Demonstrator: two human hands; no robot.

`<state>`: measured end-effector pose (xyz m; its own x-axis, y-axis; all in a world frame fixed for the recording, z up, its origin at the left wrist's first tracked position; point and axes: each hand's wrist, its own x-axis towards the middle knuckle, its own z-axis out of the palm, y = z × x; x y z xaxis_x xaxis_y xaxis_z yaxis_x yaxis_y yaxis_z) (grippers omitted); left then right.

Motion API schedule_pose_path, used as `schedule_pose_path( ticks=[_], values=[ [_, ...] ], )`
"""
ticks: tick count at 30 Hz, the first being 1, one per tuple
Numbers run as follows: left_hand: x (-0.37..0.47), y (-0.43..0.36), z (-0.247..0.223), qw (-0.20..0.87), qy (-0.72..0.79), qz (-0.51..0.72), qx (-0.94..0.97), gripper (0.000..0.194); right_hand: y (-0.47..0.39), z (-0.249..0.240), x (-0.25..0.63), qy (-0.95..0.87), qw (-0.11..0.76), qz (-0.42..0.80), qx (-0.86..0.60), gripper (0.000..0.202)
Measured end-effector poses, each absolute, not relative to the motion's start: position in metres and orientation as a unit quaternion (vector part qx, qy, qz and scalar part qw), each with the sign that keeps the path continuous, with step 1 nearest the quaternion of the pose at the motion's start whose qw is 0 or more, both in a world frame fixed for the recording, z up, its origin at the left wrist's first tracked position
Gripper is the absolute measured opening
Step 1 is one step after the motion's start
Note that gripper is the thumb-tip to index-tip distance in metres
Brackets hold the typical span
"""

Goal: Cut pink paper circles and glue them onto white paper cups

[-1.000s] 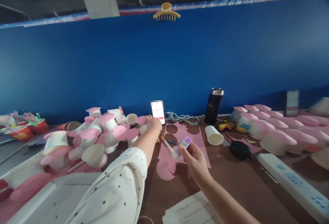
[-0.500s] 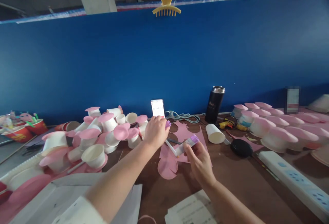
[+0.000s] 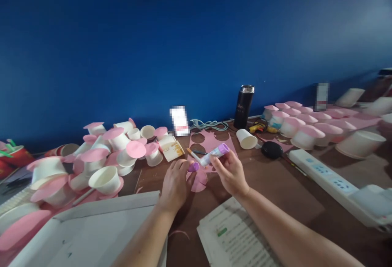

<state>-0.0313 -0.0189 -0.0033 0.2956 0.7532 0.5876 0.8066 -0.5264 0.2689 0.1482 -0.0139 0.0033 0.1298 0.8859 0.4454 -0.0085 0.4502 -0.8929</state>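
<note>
A glue stick [image 3: 211, 155] with a white barrel and a purple end is gripped in my right hand [image 3: 231, 173], tilted over the pink paper. Between the fingers of my left hand [image 3: 175, 185] is a purple cap [image 3: 194, 167], apart from the glue stick. Just under both hands lies a pink paper circle [image 3: 199, 182], partly hidden by my left fingers. Behind it spreads a pink sheet [image 3: 225, 139] with round holes cut out. A pencil-like stick [image 3: 193, 155] and something dark and thin lie on that sheet.
Paper cups with pink discs [image 3: 114, 136] crowd the left; similar ones [image 3: 303, 134] stand in rows at right. A black bottle [image 3: 243, 107], a lying cup [image 3: 246, 139], a black round object [image 3: 272, 149] and a power strip [image 3: 321, 177] are nearby. Printed papers [image 3: 232, 230] lie in front.
My left hand has come back toward me and lower with the purple cap. The right hand still holds the glue stick, slightly raised. The view has tilted down and turned right.
</note>
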Motion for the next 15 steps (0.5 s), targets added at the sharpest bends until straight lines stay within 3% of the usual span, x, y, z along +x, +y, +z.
schedule_pose_path(
  ticks=[9,15],
  values=[
    [-0.033,-0.019,-0.006,0.029,-0.494,-0.313,-0.81,0.015,-0.015,-0.004,0.143,-0.629,0.584,0.282,-0.429,0.015],
    [-0.04,-0.019,0.002,0.026,-0.528,-0.285,-0.799,0.018,-0.014,0.001,0.145,-0.584,0.61,0.299,-0.445,0.019]
  ],
)
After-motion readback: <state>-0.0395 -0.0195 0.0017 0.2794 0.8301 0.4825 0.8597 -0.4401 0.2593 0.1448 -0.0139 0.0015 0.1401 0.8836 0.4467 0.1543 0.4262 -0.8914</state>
